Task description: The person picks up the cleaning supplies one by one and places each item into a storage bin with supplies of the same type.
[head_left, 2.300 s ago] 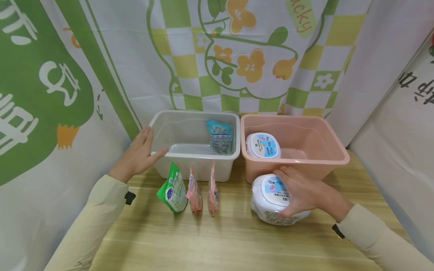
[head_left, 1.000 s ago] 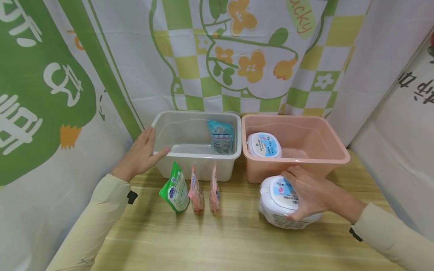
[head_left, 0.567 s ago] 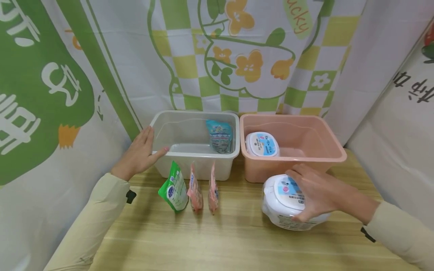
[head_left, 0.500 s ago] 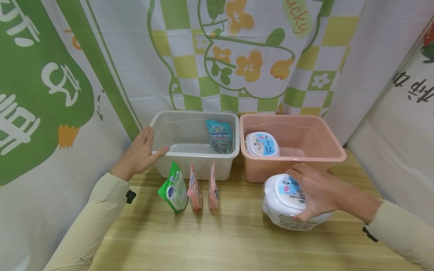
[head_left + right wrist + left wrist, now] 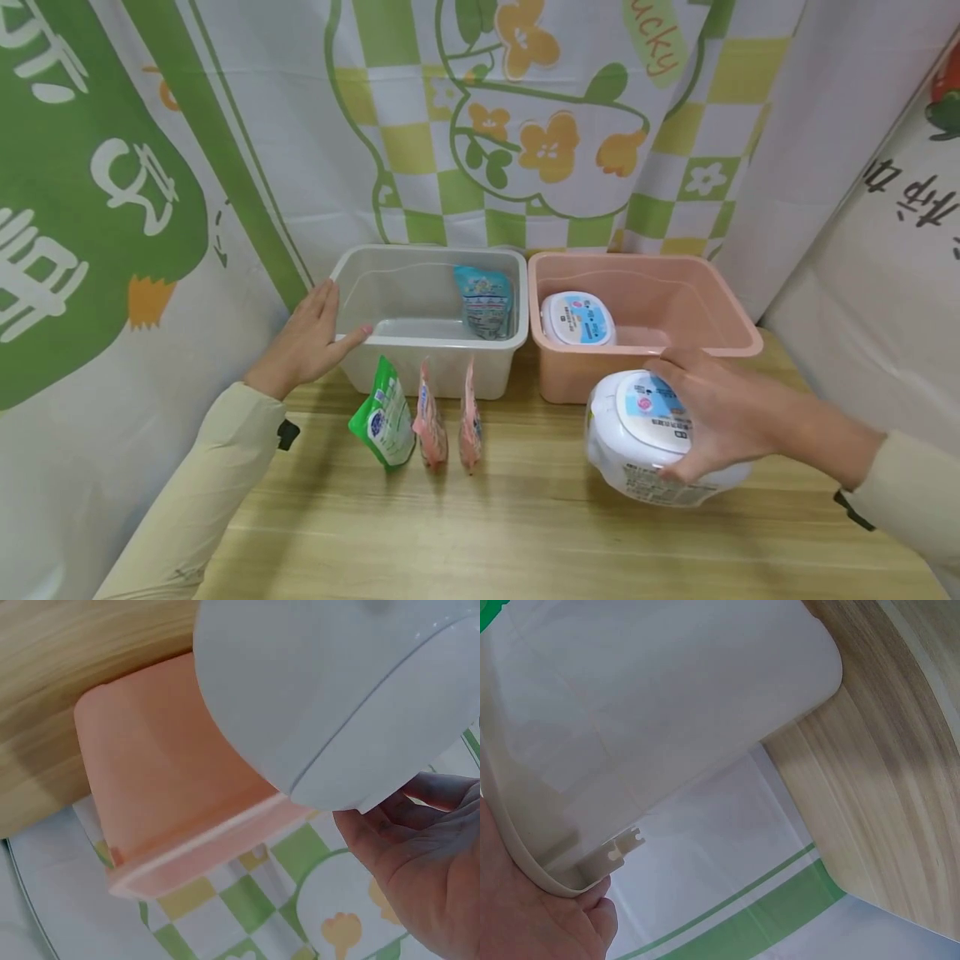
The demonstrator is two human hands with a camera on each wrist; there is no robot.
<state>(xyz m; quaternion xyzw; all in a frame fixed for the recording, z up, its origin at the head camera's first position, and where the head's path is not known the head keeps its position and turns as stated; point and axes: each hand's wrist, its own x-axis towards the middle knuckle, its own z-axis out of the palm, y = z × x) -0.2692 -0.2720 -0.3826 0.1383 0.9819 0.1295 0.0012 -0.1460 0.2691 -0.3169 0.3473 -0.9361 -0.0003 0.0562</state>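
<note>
My right hand (image 5: 720, 412) grips a white lidded tub (image 5: 637, 475) with a blue label across its top, thumb at the near side and fingers at the far side. The tub is tilted and appears raised off the table, in front of the pink bin (image 5: 562, 379). In the right wrist view the tub's pale underside covers part of that bin. My left hand (image 5: 303, 342) rests on the front left corner of the light grey bin (image 5: 450, 371), fingers along the left rim and thumb spread over the front rim. A similar white tub (image 5: 577, 321) sits inside the pink bin at its left.
A blue pouch (image 5: 486, 304) stands in the grey bin's right side. Before that bin, a green-and-white pouch (image 5: 390, 425) and two pink pouches (image 5: 429, 429) stand in a row on the wooden table (image 5: 480, 542). A patterned curtain (image 5: 547, 150) hangs right behind the bins.
My right hand has moved the gripped tub rightward across the table, and now the tub tilts and appears to lift. The left hand stays on the grey bin's corner.
</note>
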